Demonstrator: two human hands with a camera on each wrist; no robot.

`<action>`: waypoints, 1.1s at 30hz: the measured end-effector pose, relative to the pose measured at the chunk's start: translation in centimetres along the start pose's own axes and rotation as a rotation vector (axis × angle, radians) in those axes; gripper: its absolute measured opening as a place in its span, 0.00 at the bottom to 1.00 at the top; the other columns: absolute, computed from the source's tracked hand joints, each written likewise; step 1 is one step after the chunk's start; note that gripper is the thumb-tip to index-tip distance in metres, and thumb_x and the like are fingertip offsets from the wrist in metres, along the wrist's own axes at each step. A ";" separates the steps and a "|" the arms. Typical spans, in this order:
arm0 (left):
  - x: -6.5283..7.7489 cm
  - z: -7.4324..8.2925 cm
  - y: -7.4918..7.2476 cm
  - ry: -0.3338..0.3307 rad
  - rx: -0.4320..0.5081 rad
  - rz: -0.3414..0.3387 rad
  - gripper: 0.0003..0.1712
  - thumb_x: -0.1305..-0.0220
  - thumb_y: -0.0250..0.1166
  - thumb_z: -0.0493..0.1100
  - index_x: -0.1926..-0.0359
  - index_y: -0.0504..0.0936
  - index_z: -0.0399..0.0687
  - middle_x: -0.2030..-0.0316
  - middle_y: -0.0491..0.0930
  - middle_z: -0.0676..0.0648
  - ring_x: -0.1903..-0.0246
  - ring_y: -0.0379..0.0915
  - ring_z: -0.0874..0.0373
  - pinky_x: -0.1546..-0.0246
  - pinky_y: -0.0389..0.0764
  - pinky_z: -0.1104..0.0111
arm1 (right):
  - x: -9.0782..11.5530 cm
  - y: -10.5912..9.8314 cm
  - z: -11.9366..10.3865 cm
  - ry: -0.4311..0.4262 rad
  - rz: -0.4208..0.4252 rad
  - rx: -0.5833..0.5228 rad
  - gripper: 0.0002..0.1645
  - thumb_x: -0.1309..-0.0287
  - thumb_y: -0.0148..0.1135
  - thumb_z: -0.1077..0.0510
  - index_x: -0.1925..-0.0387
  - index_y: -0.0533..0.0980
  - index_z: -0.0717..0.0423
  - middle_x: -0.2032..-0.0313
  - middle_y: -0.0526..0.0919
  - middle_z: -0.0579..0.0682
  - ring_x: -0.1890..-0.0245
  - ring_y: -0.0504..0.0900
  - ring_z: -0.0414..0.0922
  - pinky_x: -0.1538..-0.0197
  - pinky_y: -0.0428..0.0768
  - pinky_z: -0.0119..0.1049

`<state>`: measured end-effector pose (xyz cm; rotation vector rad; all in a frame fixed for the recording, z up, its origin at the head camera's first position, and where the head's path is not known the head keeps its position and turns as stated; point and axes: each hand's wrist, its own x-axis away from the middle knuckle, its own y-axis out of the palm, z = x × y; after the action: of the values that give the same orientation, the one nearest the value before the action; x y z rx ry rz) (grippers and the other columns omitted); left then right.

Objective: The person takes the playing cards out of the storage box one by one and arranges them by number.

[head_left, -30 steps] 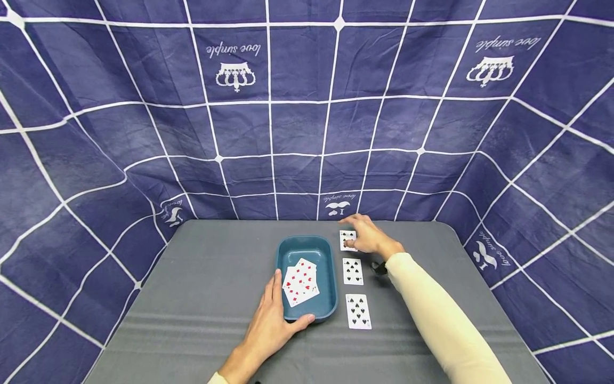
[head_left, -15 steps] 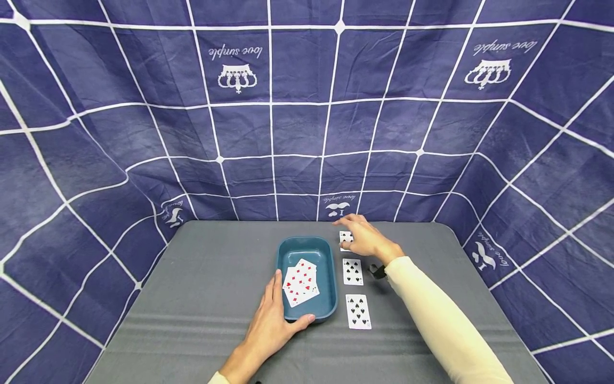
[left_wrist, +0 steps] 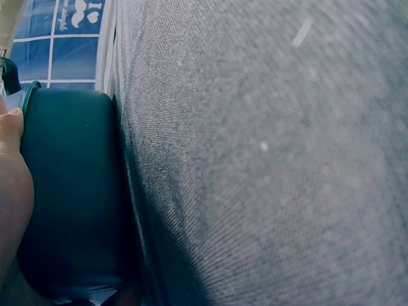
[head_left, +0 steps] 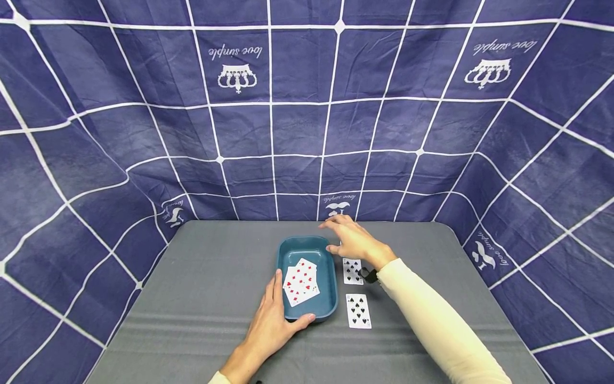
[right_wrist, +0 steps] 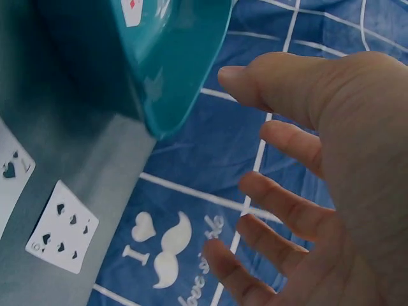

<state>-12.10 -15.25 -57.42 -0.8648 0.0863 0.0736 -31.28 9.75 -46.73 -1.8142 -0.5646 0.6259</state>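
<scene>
My left hand [head_left: 271,325] grips the near left corner of a teal plastic tray [head_left: 331,290], fingers along its left side and thumb at the near rim. In the left wrist view that hand is at the tray's outer wall [left_wrist: 70,185]. Overlapping red-suit playing cards [head_left: 301,282] lie face up inside. My right hand [head_left: 355,240] hovers by the tray's far right rim, fingers loosely spread and holding nothing. Below it in the right wrist view lies the six of spades [right_wrist: 62,228], mostly hidden from the head camera. Nearer are the seven of spades [head_left: 352,271] and eight of spades [head_left: 358,311].
The spade cards form a column along the tray's right side on a grey cloth-covered table [head_left: 216,266]. A blue curtain [head_left: 297,133] with white grid lines stands behind the table and at both sides. A dark device [head_left: 368,274] sits under the right wrist.
My right hand has moved left from the farthest spade card towards the tray's rim, now covering most of that card in the head view. My left hand and the tray have stayed put.
</scene>
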 end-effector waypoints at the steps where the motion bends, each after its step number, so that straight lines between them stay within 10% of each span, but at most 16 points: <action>1: 0.0 0.0 0.0 0.001 -0.001 0.000 0.86 0.45 0.86 0.79 0.04 0.49 0.40 0.11 0.63 0.31 0.18 0.72 0.30 0.26 0.83 0.36 | -0.1 0.0 -0.2 -0.005 -0.002 0.005 0.38 0.29 0.82 0.53 0.21 0.81 0.47 0.22 0.81 0.58 0.20 0.78 0.64 0.20 0.80 0.65; 33: 0.0 0.0 0.0 0.018 -0.010 -0.004 0.86 0.43 0.86 0.77 0.04 0.48 0.39 0.11 0.62 0.31 0.18 0.71 0.30 0.26 0.82 0.36 | -1.8 4.1 -5.9 -0.035 -0.194 -0.019 0.40 0.30 0.85 0.49 0.21 0.82 0.47 0.24 0.81 0.55 0.25 0.82 0.60 0.29 0.86 0.65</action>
<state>-12.09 -15.23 -57.42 -0.8761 0.1015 0.0623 -28.48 3.23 -48.70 -1.7434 -0.7616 0.5226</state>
